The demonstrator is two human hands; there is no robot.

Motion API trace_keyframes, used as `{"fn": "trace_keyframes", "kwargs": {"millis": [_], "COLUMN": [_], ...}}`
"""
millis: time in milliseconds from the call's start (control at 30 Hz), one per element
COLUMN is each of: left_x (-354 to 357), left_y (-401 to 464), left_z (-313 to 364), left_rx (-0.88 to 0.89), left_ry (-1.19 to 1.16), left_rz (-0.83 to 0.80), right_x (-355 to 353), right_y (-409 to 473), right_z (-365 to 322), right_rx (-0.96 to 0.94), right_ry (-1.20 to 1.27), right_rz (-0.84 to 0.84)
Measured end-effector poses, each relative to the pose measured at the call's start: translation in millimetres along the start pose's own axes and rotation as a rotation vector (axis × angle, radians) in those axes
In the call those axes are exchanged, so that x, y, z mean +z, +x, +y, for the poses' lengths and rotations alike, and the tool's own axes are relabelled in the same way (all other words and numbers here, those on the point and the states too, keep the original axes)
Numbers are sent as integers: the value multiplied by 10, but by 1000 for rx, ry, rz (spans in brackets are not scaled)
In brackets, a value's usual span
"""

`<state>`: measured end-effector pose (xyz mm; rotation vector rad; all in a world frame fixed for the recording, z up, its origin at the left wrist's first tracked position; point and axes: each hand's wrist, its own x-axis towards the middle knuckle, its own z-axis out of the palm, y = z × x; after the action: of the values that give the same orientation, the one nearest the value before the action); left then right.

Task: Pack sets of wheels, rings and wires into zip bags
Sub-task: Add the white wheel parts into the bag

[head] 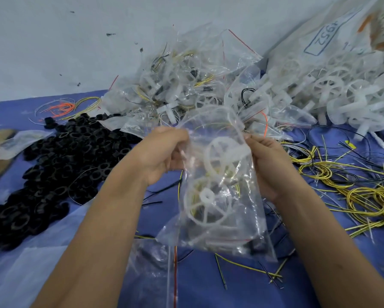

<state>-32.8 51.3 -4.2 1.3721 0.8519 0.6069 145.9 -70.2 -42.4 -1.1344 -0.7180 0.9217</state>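
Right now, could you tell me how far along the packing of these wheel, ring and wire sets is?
Done: a heap of filled zip bags sits at the back. In hand: the left hand and right hand grip the top of a clear bag already holding white wheels. Left: plenty, judging by the black rings, loose wheels and yellow wires still lying unpacked.

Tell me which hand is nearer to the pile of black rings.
Left. The left hand grips the zip bag's left edge, just right of the black rings. The right hand grips the bag's other side, farther away.
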Motion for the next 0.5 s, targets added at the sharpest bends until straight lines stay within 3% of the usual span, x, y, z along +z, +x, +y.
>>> {"fn": "trace_keyframes", "kwargs": {"millis": [133, 267, 500], "left_x": [-110, -208, -171], "left_y": [-81, -67, -24], "left_z": [-149, -229, -259], "left_rx": [-158, -60, 112], "left_ry": [-4, -1, -143], "left_rz": [-269, -323, -370], "right_x": [21, 67, -26], "right_y": [34, -6, 44], "right_z": [97, 67, 64], "right_rx": [-18, -105, -75], "right_ry": [-302, -398, -194], "right_rz": [140, 113, 166]}}
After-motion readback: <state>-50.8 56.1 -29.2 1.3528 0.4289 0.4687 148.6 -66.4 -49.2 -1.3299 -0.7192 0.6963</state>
